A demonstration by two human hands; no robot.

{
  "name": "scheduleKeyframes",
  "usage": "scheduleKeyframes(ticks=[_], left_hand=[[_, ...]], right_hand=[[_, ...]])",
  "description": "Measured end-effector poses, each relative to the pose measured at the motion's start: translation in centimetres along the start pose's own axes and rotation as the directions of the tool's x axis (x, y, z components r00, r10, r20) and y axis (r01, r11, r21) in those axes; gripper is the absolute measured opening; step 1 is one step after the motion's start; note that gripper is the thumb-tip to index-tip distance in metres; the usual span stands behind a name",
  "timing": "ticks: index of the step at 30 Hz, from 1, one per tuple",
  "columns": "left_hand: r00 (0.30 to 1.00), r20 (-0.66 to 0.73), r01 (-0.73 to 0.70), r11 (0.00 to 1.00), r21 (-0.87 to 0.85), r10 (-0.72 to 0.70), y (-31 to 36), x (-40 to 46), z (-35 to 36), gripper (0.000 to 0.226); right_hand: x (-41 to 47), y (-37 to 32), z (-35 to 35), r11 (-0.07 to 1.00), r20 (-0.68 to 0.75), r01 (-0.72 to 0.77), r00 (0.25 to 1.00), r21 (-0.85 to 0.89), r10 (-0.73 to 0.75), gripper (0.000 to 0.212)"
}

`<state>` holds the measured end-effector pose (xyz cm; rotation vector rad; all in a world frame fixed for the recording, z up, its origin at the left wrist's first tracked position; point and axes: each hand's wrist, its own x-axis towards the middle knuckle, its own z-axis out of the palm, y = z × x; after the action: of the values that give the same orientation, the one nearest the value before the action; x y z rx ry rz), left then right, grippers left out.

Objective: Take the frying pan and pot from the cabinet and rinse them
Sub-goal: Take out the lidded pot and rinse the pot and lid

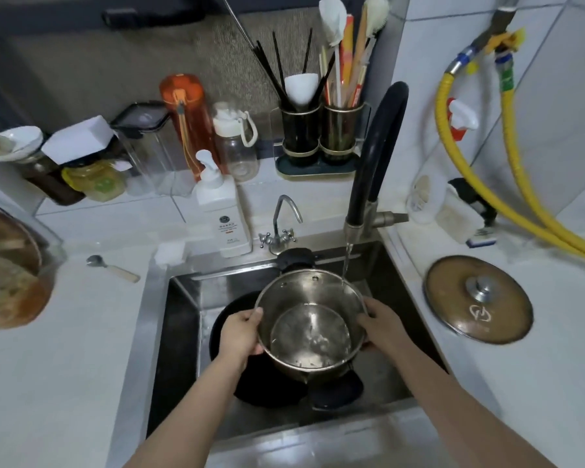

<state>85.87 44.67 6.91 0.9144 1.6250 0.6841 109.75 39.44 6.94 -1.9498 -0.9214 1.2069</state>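
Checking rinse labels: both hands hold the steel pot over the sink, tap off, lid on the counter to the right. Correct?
Not quite: the tap is running, with a stream falling onto the pot's far rim in the head view. The rest holds: left hand and right hand grip the pot over the sink, lid on the right counter.

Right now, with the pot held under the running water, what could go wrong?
1. The stream from the faucet lands at the pot rim, so water may splash onto the counter.
2. The left hand and right hand hold wet steel sides; the grip might slip.
3. A dropped pot would hit the frying pan below.
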Motion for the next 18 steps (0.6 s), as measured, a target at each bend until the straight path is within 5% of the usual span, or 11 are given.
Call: scheduleKeyframes(ticks=[8, 15, 18], left_hand=[[0.981, 0.193, 0.026, 0.998, -0.061, -0.014, 0.3, -2.3, 3.4, 0.024], [0.995, 0.093, 0.035, 0.999, -0.017, -0.033, 0.9, 0.0, 0.6, 0.023], [0.985, 0.17, 0.047, 0.998, -0.033, -0.041, 1.4, 0.0, 2.9, 0.022]], right_hand=[[-0.5, 0.5, -5.2, 0.995, -0.081, -0.088, 0.993, -0.052, 0.083, 0.031], [0.8, -0.8, -1.9, 0.998, -0.01, -0.027, 1.0, -0.057, 0.026, 0.023], [1.3, -1.3, -4.1, 0.995, -0.075, -0.029, 0.997, -0.096, 0.021, 0.028]])
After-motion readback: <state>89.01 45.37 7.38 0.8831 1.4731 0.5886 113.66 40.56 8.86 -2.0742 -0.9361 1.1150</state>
